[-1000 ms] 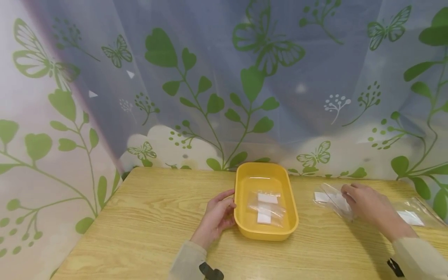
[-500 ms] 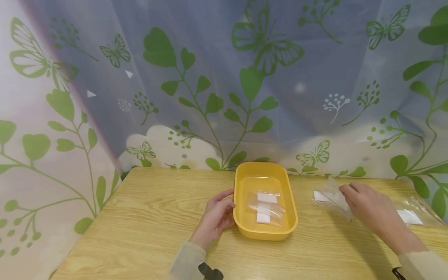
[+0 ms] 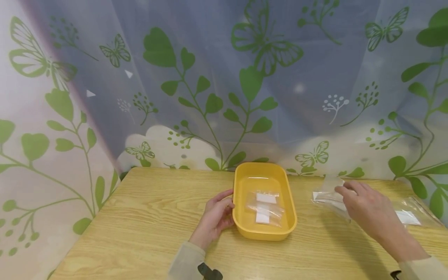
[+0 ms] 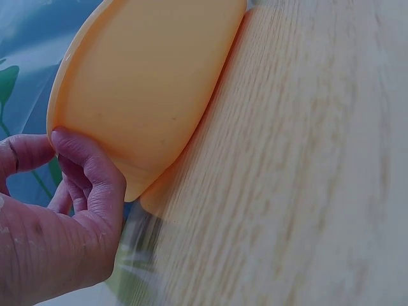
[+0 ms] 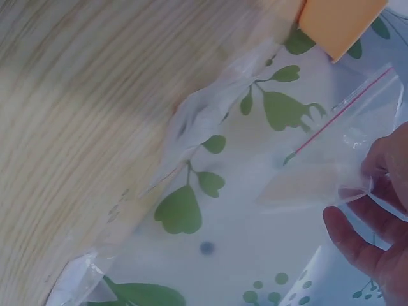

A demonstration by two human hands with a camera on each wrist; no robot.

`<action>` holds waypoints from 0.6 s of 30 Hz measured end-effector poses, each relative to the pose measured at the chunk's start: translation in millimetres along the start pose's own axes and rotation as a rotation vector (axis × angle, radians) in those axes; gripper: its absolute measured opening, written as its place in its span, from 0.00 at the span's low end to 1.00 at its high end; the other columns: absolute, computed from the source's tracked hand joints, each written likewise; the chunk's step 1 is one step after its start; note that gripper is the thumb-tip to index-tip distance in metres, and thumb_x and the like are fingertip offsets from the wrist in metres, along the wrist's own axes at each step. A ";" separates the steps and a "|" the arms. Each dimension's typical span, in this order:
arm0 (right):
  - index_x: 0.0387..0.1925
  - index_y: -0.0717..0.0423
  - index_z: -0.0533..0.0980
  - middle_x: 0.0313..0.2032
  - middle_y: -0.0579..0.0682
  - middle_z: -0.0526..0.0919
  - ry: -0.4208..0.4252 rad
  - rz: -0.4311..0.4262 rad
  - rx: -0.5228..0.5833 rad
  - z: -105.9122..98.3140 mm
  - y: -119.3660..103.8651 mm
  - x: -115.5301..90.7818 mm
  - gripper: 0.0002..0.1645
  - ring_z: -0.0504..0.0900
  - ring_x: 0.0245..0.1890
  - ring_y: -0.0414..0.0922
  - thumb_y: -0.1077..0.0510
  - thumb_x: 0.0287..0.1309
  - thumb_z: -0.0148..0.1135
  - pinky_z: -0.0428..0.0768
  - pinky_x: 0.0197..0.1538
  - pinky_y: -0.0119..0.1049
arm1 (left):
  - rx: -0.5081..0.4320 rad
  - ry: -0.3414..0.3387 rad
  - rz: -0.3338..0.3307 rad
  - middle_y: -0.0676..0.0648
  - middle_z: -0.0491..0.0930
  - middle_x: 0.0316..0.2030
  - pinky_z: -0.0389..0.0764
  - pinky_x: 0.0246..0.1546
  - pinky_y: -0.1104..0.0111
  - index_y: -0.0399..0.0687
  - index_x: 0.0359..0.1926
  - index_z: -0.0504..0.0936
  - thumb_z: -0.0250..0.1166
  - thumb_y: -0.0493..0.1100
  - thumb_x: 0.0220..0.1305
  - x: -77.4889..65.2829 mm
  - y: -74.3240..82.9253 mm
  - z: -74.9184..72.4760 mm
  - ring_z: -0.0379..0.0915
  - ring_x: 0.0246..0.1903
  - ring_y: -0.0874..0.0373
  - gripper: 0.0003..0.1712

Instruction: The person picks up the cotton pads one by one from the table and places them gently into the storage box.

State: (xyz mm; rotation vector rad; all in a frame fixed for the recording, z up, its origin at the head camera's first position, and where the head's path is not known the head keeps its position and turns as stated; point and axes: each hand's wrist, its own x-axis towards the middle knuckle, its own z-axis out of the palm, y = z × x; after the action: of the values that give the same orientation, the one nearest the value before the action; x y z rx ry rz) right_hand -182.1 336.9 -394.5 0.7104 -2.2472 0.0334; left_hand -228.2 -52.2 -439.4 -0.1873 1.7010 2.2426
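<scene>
A yellow plastic tray (image 3: 265, 234) stands on the wooden table. My left hand (image 3: 214, 217) holds its left side, thumb and index finger at the rim (image 4: 57, 95). Two clear plastic bags with white labels (image 3: 266, 198) overlap inside the tray. To the right, my right hand (image 3: 369, 210) pinches a clear zip bag (image 5: 338, 153) with a red seal line; the fingertips grip one edge of it. In the head view this bag hangs over another clear bag with a white label (image 3: 316, 196), which lies on the table and is partly covered.
Another clear bag with a white label (image 3: 407, 217) lies at the far right, beyond my right wrist. A printed curtain (image 3: 196, 116) with leaves and butterflies hangs along the table's back edge. Bare wood (image 3: 140, 225) lies left of the tray.
The right hand has shifted slightly left, and the zip bag has lifted and tilted between its fingers. The left hand and the tray stay in place.
</scene>
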 end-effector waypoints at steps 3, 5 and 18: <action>0.40 0.60 0.83 0.37 0.59 0.84 0.021 -0.005 0.013 -1.6 -3.0 3.2 0.26 0.83 0.32 0.57 0.72 0.29 0.69 0.83 0.27 0.50 | 0.002 -0.001 0.000 0.50 0.79 0.37 0.78 0.28 0.72 0.45 0.71 0.72 0.59 0.35 0.57 -0.3 0.2 -0.3 0.74 0.31 0.61 0.37; 0.39 0.60 0.84 0.37 0.58 0.84 0.034 -0.010 0.018 -2.4 -4.8 5.1 0.25 0.83 0.33 0.56 0.72 0.29 0.68 0.83 0.27 0.50 | 0.001 -0.001 0.000 0.50 0.78 0.37 0.78 0.29 0.72 0.45 0.70 0.72 0.59 0.35 0.57 -0.5 0.0 -0.4 0.74 0.31 0.61 0.36; 0.38 0.60 0.84 0.37 0.57 0.84 0.094 -0.041 0.035 -5.7 -16.2 19.2 0.23 0.83 0.35 0.55 0.71 0.31 0.68 0.84 0.33 0.48 | -0.015 -0.001 -0.005 0.49 0.78 0.39 0.79 0.30 0.72 0.45 0.70 0.72 0.59 0.35 0.58 -1.4 0.5 0.3 0.75 0.33 0.60 0.36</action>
State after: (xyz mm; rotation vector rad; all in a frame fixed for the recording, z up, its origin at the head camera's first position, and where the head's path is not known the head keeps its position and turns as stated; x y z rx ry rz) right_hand -180.8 315.4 -380.5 0.7586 -2.1462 0.0849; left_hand -227.0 -52.3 -438.5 -0.1937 1.6824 2.2522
